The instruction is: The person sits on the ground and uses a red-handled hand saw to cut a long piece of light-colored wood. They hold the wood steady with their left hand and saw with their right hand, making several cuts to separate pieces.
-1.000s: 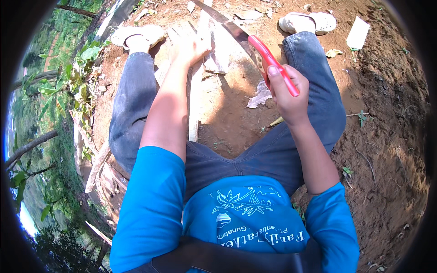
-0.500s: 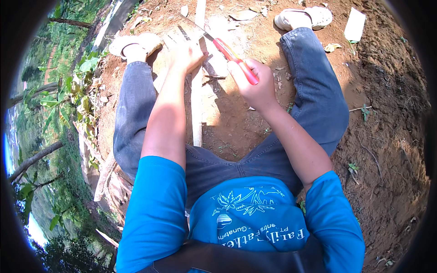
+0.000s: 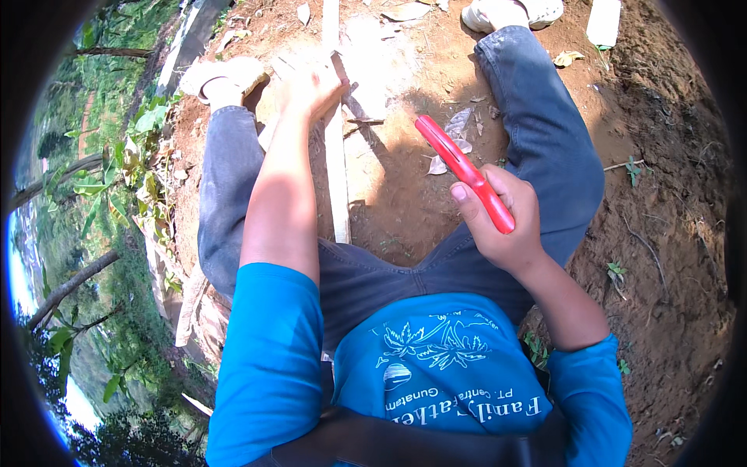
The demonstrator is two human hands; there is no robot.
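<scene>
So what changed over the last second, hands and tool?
The right hand moved the red-handled tool forward and left toward the wooden strip, then drew it back toward the body and right. Its blade, visible earlier, can't be made out now. Nothing was picked up or let go; the left hand stayed at the strip.

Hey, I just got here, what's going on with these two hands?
The person's right hand grips a red handle, held up over the bare dirt and apart from the pale wooden strip. Any blade on it can't be made out. The left hand is down at the strip, though glare hides how its fingers are placed.
</scene>
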